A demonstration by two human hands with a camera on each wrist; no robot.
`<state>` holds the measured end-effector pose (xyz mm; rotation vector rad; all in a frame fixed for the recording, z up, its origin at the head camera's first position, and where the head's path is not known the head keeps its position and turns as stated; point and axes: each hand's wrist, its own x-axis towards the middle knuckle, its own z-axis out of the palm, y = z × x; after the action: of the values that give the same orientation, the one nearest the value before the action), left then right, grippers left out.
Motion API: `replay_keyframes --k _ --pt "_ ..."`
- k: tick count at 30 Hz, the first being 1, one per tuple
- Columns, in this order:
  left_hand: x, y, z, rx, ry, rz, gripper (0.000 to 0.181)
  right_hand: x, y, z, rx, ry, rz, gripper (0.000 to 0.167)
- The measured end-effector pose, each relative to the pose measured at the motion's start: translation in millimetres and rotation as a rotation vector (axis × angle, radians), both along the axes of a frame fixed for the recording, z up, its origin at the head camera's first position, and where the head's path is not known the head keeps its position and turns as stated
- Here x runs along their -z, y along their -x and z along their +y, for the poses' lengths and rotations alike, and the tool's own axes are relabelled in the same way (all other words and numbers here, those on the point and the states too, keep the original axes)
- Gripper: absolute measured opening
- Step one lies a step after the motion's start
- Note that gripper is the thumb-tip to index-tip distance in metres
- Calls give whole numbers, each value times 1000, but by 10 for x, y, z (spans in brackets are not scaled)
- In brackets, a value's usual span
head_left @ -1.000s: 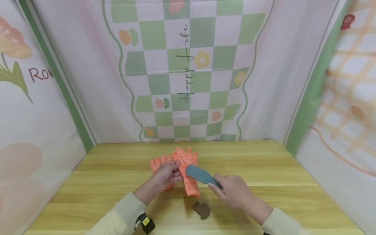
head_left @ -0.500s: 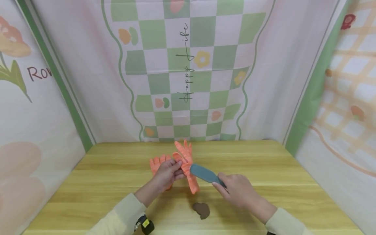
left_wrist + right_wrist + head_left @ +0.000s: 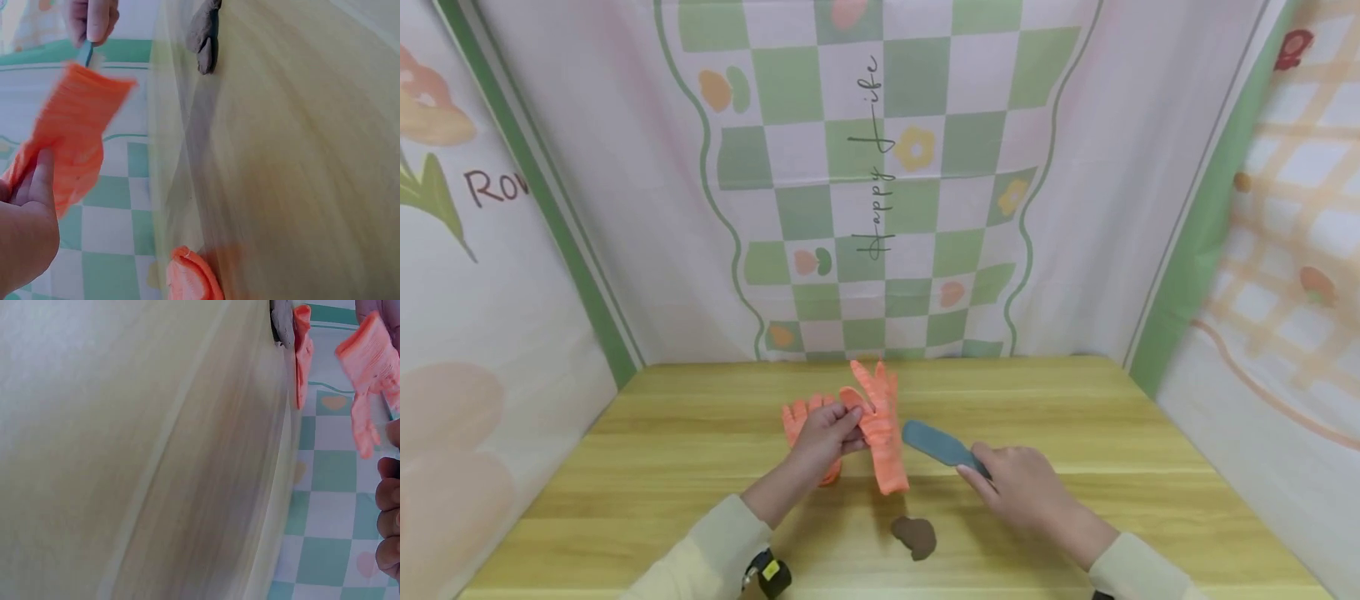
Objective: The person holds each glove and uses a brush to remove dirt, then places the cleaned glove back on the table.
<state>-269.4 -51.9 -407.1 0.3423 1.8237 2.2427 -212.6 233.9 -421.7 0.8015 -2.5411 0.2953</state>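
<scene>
My left hand (image 3: pixel 826 435) pinches an orange knitted glove (image 3: pixel 886 446) near its thumb, raised above the table with the cuff toward me. My right hand (image 3: pixel 1018 487) grips the handle of a blue-grey brush (image 3: pixel 936 442) with a flat, paddle-like back. Its rounded end points at the glove, with a small gap between them in the head view. A second orange glove (image 3: pixel 797 417) lies behind my left hand, partly hidden by it. Blurred in the left wrist view, the held glove (image 3: pixel 78 119) covers most of the brush.
On the wooden table (image 3: pixel 700 533), a brown lump (image 3: pixel 915 537) lies nearer to me than the gloves. Printed curtains hang at the back (image 3: pixel 880 167) and both sides. A black device with a yellow mark (image 3: pixel 771 573) sits at my left wrist.
The brush has moved right, off the glove it overlapped before. The held glove has been lifted and turned slightly in my left hand. The second glove and the brown lump stay put.
</scene>
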Motion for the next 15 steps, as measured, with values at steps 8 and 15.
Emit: replay_keyframes --k 8,15 --pt "-12 8 9 -9 -1 -2 16 -72 3 -78 -94 115 61 29" --pt "9 3 40 -5 -20 -12 16 -97 16 -230 -179 111 136 33"
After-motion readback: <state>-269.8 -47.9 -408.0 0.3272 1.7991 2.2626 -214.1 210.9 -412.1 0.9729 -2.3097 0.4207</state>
